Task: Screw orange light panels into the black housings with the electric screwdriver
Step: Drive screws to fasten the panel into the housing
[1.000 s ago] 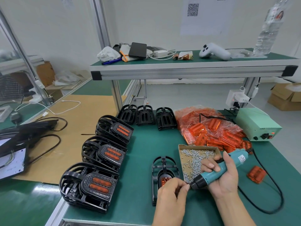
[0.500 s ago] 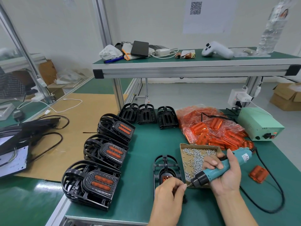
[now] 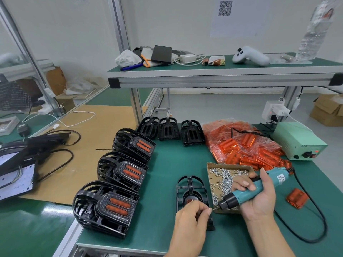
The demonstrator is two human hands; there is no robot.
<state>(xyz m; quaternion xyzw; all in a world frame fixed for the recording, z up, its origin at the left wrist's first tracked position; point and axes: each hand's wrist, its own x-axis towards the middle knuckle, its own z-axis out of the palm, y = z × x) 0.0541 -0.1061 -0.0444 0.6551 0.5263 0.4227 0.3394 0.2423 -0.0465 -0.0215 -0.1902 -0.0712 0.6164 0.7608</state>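
A black housing [image 3: 191, 186] lies flat on the green mat in front of me, with an orange light panel [image 3: 189, 201] partly visible inside it. My left hand [image 3: 191, 217] is over its near end, fingertips pinched together at the screwdriver's bit; a screw between them cannot be made out. My right hand [image 3: 258, 199] grips the teal electric screwdriver [image 3: 248, 191], tip pointing left toward those fingers. A cardboard tray of screws [image 3: 224, 178] sits just behind the tool.
Stacks of finished housings [image 3: 109, 204] line the mat's left edge. Three empty housings [image 3: 168, 128] stand at the back. A bag of orange panels [image 3: 239, 145], a loose panel [image 3: 296, 198] and a green power box [image 3: 297, 142] lie to the right. The tool's cable [image 3: 315, 219] loops near my right arm.
The screwdriver tip has dropped slightly toward my left fingertips. My left hand has stayed pinched over the housing's near end, and the view has shifted a little.
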